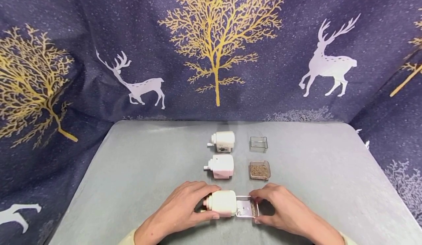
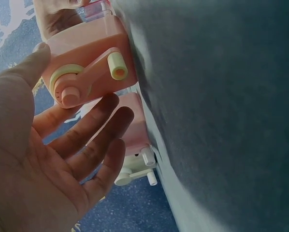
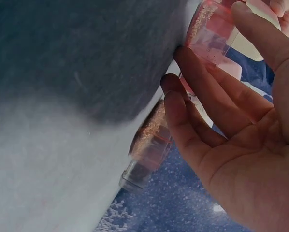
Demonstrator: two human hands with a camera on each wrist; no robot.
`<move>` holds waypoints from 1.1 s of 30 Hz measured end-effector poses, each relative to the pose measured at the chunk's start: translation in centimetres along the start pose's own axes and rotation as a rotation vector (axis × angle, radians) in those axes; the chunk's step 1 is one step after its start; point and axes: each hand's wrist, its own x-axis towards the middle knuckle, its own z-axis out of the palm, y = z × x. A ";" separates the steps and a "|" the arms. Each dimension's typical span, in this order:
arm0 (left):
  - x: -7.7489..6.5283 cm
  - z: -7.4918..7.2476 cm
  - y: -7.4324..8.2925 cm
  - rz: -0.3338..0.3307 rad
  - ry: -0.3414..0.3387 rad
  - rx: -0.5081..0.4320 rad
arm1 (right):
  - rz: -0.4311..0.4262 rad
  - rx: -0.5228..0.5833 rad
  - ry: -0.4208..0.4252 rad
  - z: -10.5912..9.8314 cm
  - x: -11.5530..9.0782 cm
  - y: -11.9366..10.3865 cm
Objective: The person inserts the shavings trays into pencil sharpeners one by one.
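Sharpener [image 1: 224,203]: nearest of three on the bench [image 1: 132,171], cream above and pinkish below; its crank [image 2: 89,72], half covered by fingers in the head view, shows plainly only from the left wrist.
Drawer [image 1: 244,206]: clear plastic, meeting the sharpener's right side; whether any part sits inside, I cannot tell. Shavings [image 1: 254,207] lie at its outer end, partly behind fingertips.
Left hand [image 1: 186,206]: pinches the sharpener between thumb and forefinger, the remaining fingers spread.
Right hand [image 1: 280,208]: pinches the drawer's outer end; its palm is hidden from the head view.
Row behind: a pale pink sharpener [image 1: 223,165], then a white sharpener [image 1: 225,140] whose dark print is too small to make out.
Trays: a shavings-filled tray [image 1: 259,170] and, farther off, a clear tray [image 1: 258,143], blurred from the right wrist.
Cut off: both sleeves, at the head view's bottom edge.
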 end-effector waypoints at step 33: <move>0.0 0.1 -0.1 -0.002 -0.009 -0.050 | -0.035 0.022 0.027 0.8 0.7 -0.6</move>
